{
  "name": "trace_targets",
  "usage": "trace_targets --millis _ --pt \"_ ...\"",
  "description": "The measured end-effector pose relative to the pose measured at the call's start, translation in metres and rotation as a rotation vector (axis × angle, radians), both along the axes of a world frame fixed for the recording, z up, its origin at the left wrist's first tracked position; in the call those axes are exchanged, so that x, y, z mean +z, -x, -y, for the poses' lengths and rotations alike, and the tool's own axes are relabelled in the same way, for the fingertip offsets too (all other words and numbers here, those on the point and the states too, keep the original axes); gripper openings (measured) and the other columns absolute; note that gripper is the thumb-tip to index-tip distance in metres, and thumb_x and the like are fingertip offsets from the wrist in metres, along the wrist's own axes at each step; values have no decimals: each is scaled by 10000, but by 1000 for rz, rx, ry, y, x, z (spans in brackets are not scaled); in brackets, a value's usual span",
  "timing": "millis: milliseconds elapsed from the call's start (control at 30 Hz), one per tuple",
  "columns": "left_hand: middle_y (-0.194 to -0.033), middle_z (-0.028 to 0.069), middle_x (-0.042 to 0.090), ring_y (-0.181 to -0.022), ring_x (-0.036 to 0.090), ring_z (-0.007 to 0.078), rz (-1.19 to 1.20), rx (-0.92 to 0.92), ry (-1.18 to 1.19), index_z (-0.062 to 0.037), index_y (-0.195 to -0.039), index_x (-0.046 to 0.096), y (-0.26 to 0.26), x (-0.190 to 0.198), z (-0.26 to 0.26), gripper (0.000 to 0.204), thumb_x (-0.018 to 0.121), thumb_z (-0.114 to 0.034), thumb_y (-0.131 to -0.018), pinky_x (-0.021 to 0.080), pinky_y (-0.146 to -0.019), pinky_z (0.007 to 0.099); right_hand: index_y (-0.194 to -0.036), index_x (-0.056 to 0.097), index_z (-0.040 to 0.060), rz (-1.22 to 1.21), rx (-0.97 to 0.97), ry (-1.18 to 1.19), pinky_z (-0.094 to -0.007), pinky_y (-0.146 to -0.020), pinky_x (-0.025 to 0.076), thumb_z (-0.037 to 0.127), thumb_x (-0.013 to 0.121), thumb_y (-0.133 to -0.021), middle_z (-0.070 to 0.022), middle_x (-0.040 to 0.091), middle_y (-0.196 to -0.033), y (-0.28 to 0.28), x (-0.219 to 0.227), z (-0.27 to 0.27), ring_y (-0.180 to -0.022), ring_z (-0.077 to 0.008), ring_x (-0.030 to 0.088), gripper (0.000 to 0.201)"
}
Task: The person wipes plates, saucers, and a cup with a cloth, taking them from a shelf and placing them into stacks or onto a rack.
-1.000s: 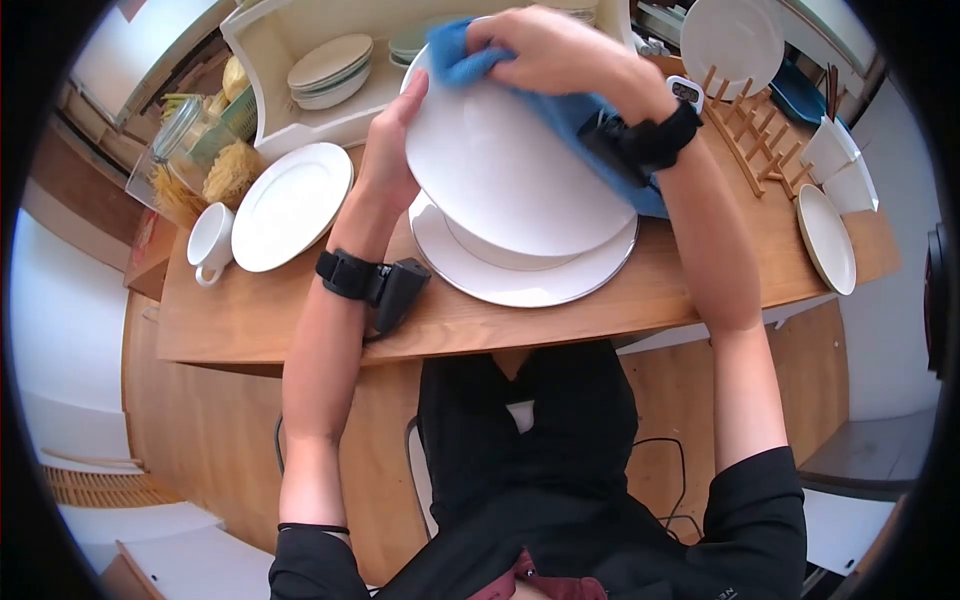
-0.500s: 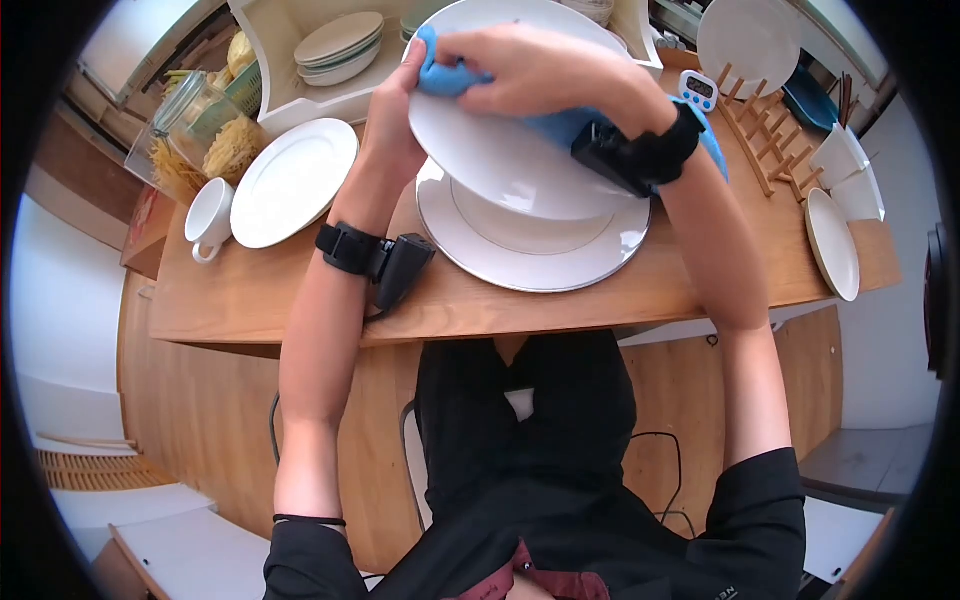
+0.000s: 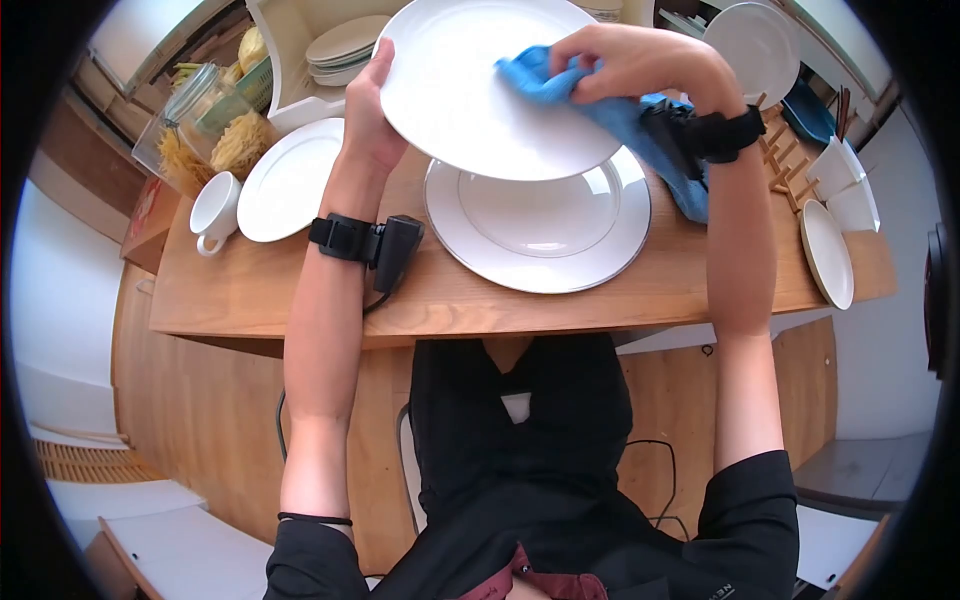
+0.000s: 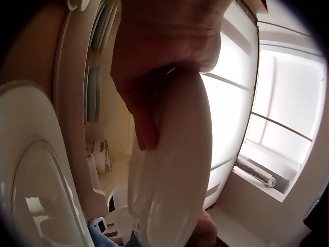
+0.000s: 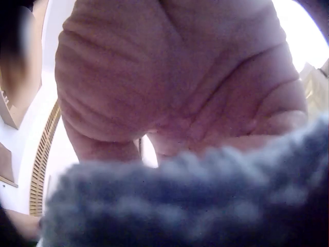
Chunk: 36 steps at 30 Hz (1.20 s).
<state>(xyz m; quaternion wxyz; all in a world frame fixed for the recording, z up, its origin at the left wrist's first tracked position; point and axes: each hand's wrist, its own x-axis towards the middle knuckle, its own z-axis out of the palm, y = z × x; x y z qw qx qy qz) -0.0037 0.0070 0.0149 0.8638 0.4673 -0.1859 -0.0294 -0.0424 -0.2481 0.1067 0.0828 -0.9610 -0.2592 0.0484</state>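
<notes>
In the head view my left hand (image 3: 372, 125) grips a white plate (image 3: 455, 95) by its left edge, thumb over the rim. The left wrist view has this plate (image 4: 180, 149) nearly edge-on, fingers spread along its underside. My right hand (image 3: 640, 65) pinches a blue cloth (image 3: 545, 80) against the plate's upper face, right of its middle. The cloth's loose end hangs down by the wrist. Up close in the right wrist view, the cloth (image 5: 180, 200) bunches below the palm. Under the held plate, a silver-rimmed white plate (image 3: 540, 230) lies on the table.
Left on the wooden table (image 3: 250, 300) are a white plate (image 3: 285, 190), a white cup (image 3: 213, 208) and a glass jar (image 3: 200, 105). Behind, a cream shelf (image 3: 290, 105) holds stacked dishes (image 3: 345, 50). To the right stand a wooden rack (image 3: 785, 170) and an oval dish (image 3: 828, 255).
The cloth has gone from the held plate's upper left edge rightward across its face, in my right hand. The plate has risen, turned its face up more, and uncovered more of the lower plate.
</notes>
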Motion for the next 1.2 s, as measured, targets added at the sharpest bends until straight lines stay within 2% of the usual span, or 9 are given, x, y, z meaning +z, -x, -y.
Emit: trace_targets --millis 133,300,367,500,533,600,800,1067,1200 --pt "-1248 162 577 -1133 589 243 -21 -82 -68 40 -1347 423 5 -1 2 521 397 -363 -1018 496 -945 356 -1035 603 6 71 -165 45 -383 -715 505 104 556 -770 -195 666 -894 -8 20 23 -816 -295 651 286" --pt "-1184 149 607 -1054 622 219 -45 -183 -133 33 -1316 459 3 -7 7 514 437 -375 -1003 519 -896 334 -1092 603 11 150 -285 -85 -371 -714 503 105 563 -756 -201 662 -925 -12 12 28 -816 -288 647 352" --pt "-1164 143 616 -1028 631 211 -39 -217 -162 30 -1305 469 4 -8 7 511 451 -378 -998 527 -878 327 -1128 605 23 386 37 -165 -381 -792 505 104 574 -765 -208 667 -989 -37 -8 36 -887 -316 650 374" --pt "-1127 136 633 -988 646 202 -96 -274 -140 24 -1270 499 2 -10 5 482 469 -370 -994 541 -840 316 -1186 594 12 169 -6 -121 -373 -825 506 133 625 -806 -203 660 -1081 -13 0 -5 -975 -296 641 400" --pt "-1120 134 638 -981 651 203 -120 -293 -144 22 -1259 509 1 -10 5 472 473 -367 -993 544 -834 312 -1165 626 138 396 153 -129 -359 -731 545 136 683 -754 -159 668 -1016 -27 -20 -15 -867 -295 652 414" --pt "-1115 136 641 -970 656 205 -115 -317 -139 21 -1251 515 -1 -11 5 467 473 -366 -994 547 -833 312 -1190 584 116 237 175 -121 -375 -815 493 122 675 -791 -147 651 -1000 -25 -24 -17 -866 -275 608 410" --pt "-1100 142 646 -939 669 207 -159 -381 -159 23 -1242 523 -5 -16 1 465 476 -366 -991 560 -823 320 -1201 618 118 23 292 -73 -347 -718 488 135 681 -798 -103 600 -897 -5 -19 -27 -826 -237 592 408" --pt "-1045 132 660 -911 672 184 -189 -329 -280 39 -1216 549 -4 -18 -1 473 509 -365 -973 568 -785 301 -1191 643 96 -19 -23 -98 -257 -584 480 172 690 -799 -63 530 -882 -14 -7 17 -775 -179 562 402" --pt "-1050 145 659 -903 673 183 -189 -315 -317 56 -1214 549 -3 -18 -1 494 522 -369 -965 568 -771 295 -1226 584 14 -167 -99 -137 -314 -774 511 185 661 -842 -121 667 -1046 7 34 35 -930 -207 622 428"
